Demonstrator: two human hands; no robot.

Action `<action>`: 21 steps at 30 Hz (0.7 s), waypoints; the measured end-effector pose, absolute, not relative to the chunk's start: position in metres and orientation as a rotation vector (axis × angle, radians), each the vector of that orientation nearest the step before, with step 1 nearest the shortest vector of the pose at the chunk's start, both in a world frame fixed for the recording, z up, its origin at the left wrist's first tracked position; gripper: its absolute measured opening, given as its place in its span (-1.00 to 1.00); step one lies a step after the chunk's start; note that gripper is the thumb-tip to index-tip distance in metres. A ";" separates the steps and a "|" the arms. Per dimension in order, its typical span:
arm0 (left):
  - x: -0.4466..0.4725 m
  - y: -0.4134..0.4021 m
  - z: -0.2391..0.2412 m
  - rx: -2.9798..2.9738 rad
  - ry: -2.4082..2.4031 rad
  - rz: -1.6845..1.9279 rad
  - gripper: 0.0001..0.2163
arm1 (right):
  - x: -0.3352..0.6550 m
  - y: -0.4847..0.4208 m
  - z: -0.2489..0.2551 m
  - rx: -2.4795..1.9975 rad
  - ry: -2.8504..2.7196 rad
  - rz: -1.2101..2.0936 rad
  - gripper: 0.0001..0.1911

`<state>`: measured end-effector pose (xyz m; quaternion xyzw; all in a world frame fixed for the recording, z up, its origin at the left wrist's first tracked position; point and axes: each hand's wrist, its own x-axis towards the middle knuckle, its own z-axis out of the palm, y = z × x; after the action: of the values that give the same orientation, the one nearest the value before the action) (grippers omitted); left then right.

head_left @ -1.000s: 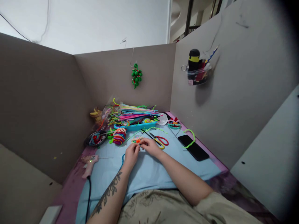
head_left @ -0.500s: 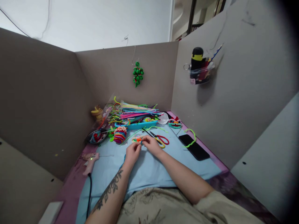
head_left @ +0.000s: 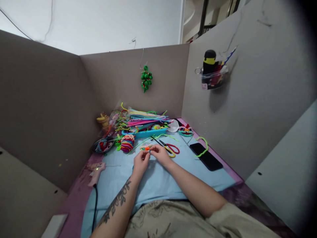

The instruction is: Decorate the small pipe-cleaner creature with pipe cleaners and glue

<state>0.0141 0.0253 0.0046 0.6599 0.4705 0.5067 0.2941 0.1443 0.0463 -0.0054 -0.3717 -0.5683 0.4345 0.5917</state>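
My left hand [head_left: 141,162] and my right hand [head_left: 159,153] meet over the light blue cloth, fingertips pinched together. A short blue piece of pipe cleaner [head_left: 150,151] shows between the fingertips; most of it is hidden by the fingers. Just behind them lies a small pastel and orange piece [head_left: 146,147], partly covered. Beyond my right hand rest scissors [head_left: 173,148] with one red and one yellow handle. A green pipe cleaner [head_left: 163,135] stretches across the cloth behind my hands.
Many pipe cleaners [head_left: 146,119] heap over a blue tray [head_left: 148,133] at the back. A pink glue gun [head_left: 97,173] lies left, its cord running forward. A black phone [head_left: 206,157] lies right. A striped woven piece [head_left: 127,143] and a dark bowl [head_left: 95,148] stand back left.
Both hands stay in nearly the same place, still pinched together. Less blue shows beside my left wrist than before.
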 end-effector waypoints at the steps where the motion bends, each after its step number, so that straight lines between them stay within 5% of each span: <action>1: 0.014 0.025 0.005 1.761 1.249 1.348 -0.84 | 0.145 0.046 -0.005 -0.875 -1.333 1.008 -0.91; 21: 0.014 0.025 0.005 1.762 1.269 1.322 -0.85 | 0.141 0.046 -0.008 -0.902 -1.245 1.026 -0.89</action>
<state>0.0143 0.0252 0.0045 0.6621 0.4771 0.4967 0.2954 0.1414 0.0464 -0.0077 -0.3893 -0.5378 0.4431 0.6024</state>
